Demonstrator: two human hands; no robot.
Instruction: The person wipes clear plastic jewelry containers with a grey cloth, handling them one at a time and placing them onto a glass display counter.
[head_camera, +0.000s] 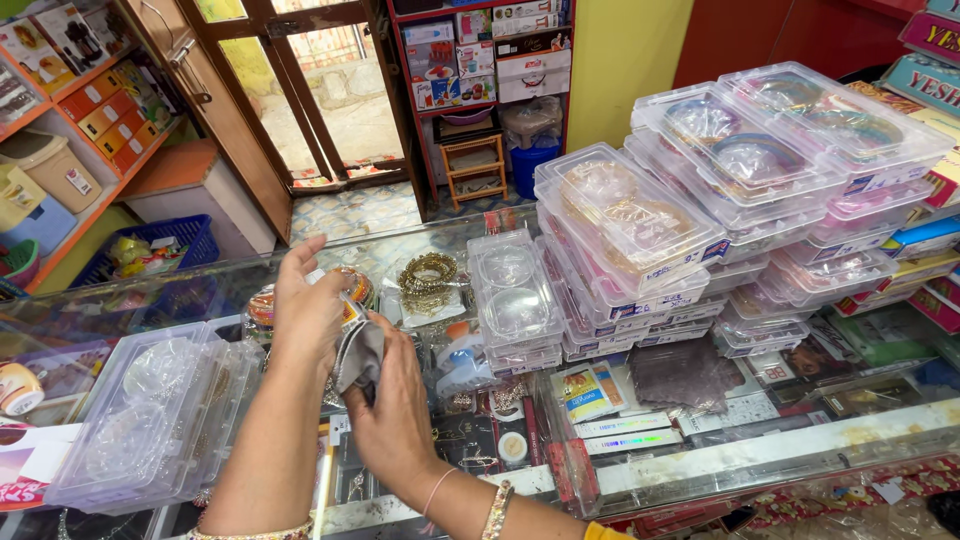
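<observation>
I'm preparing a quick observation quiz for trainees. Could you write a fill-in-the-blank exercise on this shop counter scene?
1. The right hand holds a grey ____ against the bangles in the left hand.
2. The loose gold bangles lie on a counter with a ____ top.
3. The stacked clear plastic boxes stand to the ____ of both hands.

Missing words: cloth; glass; right

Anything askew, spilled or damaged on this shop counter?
Nothing is spilled or visibly broken. The tall stacks of clear bangle boxes sit unevenly, upper boxes skewed over lower ones. Both hands, left hand and right hand, work a grey cloth over bangles.
</observation>
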